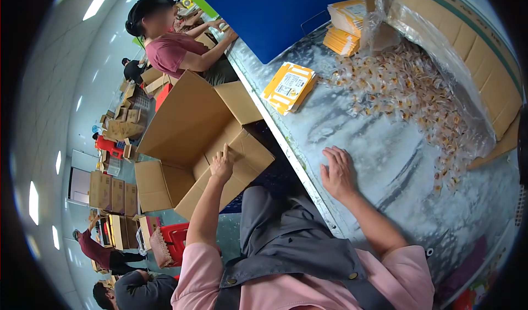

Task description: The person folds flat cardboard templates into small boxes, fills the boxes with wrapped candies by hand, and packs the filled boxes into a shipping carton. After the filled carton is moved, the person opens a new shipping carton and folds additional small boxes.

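Observation:
My left hand (221,166) is over the near flap of an open cardboard box (190,109), its fingers apart and nothing visible in them. I cannot tell how firmly it touches the cardboard. On the table (379,161) my right hand (337,172) lies with fingers loosely stretched out, holding nothing. Beyond it sits a stack of orange-and-white printed cards or packets (289,88). A large heap of small clear plastic packets (407,84) with brownish contents spreads to the right.
A tipped carton (473,40) with a clear plastic liner (462,84) stands behind the heap. More orange-and-white packets (344,40) are stacked beside it. A blue panel (275,13) covers the far table. A co-worker in a maroon shirt (170,51) works beyond the box. A red stool (175,241) stands at left.

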